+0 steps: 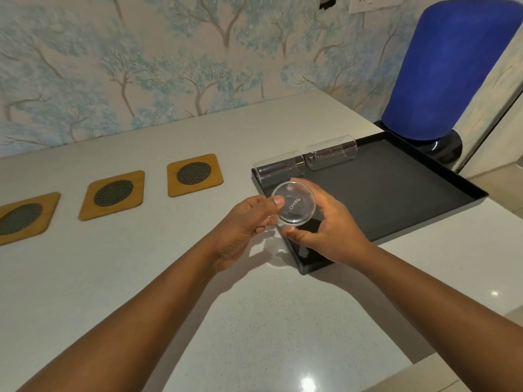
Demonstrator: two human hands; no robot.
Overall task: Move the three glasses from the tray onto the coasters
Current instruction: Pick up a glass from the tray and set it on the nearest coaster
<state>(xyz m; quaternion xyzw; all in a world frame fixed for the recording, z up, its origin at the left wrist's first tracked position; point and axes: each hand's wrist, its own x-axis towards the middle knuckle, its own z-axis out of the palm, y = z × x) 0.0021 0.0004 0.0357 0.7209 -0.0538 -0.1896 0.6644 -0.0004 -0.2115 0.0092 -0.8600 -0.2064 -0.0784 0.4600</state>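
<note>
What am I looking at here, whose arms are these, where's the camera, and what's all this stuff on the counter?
There is no machine: one wide-angle camera worn on a person's head looks down at their bare arms. The left hand and right hand together hold one clear glass, its base turned toward the camera, over the near corner of a black tray. Two more glasses lie on their sides along the tray's far edge, the left glass and the right glass. Three wooden coasters, bare, sit in a row to the left on the white counter; the nearest coaster is beside the tray.

One clear glass (293, 203) is held above the black tray's (396, 193) near-left corner, base toward the camera. Two more glasses (278, 168) (331, 155) lie on their sides along its far edge, apparently touching. Three wooden coasters (194, 175) (113, 194) (24, 217) sit bare.
</note>
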